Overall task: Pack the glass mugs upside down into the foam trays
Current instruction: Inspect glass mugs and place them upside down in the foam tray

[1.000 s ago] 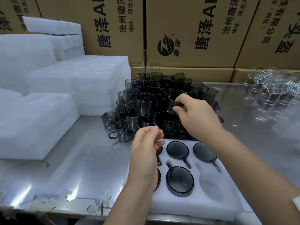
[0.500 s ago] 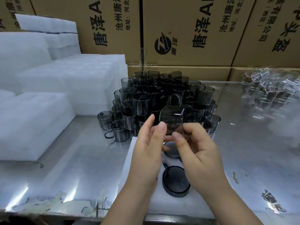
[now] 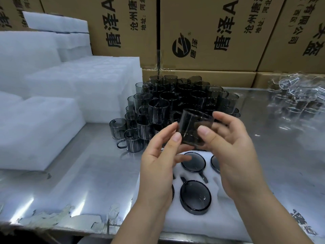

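A smoky grey glass mug (image 3: 194,128) is held in the air above the white foam tray (image 3: 193,224), tilted, between both hands. My right hand (image 3: 233,152) grips it with thumb in front and fingers behind. My left hand (image 3: 158,166) touches its left side with thumb and fingertips. Several grey mugs sit upside down in the tray's pockets, one at the front (image 3: 195,199), one behind it (image 3: 193,161). A heap of grey mugs (image 3: 175,106) stands behind the tray.
Stacks of white foam trays (image 3: 40,124) fill the left of the steel table (image 3: 88,182). Clear glass mugs (image 3: 299,95) lie at the far right. Cardboard boxes (image 3: 211,32) wall the back. The table's front edge is close below the tray.
My right hand took a mug from the heap and brought it toward me over the tray. My left hand rose to meet it, and the mug has been turned between both hands.
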